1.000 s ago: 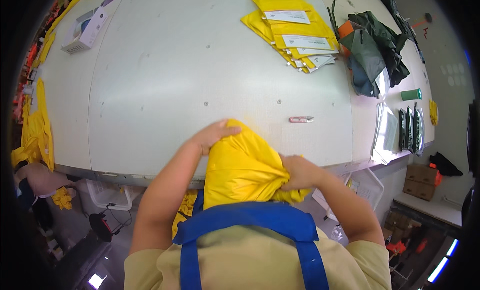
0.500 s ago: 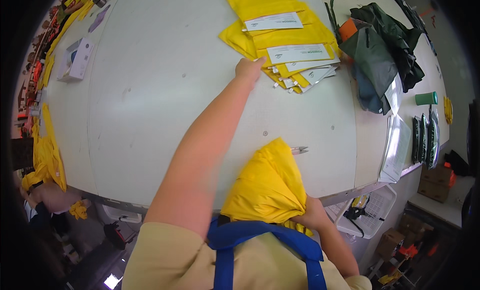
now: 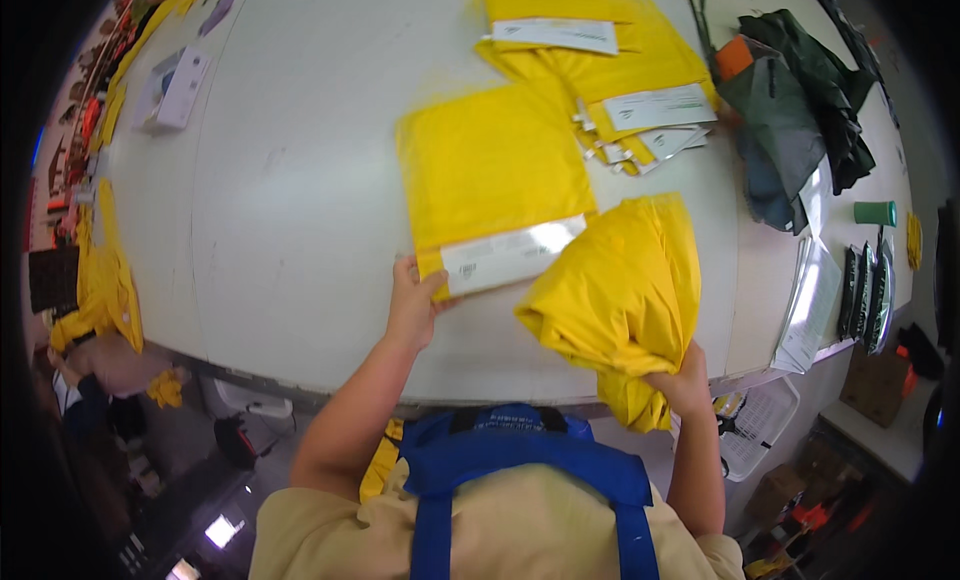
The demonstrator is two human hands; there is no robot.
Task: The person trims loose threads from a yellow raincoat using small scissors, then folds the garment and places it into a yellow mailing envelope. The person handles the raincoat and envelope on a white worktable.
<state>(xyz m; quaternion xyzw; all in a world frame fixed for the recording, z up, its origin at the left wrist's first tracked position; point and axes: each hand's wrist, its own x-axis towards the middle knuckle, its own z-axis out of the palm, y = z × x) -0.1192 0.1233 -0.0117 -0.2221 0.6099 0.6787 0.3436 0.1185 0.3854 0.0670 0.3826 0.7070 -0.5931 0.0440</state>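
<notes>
A flat yellow pouch [image 3: 495, 160] lies on the table in front of me, with a white printed card [image 3: 512, 257] along its near edge. My left hand [image 3: 411, 305] pinches its near left corner, thumb on top. In my right hand [image 3: 683, 385] is a bunched bundle of shiny yellow fabric [image 3: 625, 280], gripped at its lower right. It is held over the table's front edge and overlaps the pouch's near right corner. Beyond it, a stack of similar yellow pouches [image 3: 655, 65] with white cards spreads out at the back.
To the right lie dark green garments [image 3: 775, 130], a green cylinder [image 3: 875, 214], paper sheets [image 3: 806, 305] and several dark packets [image 3: 867, 292]. A white box [image 3: 172, 90] stands at the far left. Below the table's right edge is a white basket [image 3: 765, 430]. Another person [image 3: 115, 365] is at lower left.
My left hand has drawn one pouch off the stack toward me. My right hand has raised the yellow bundle forward and right, away from my lap. The small snips on the table are now hidden.
</notes>
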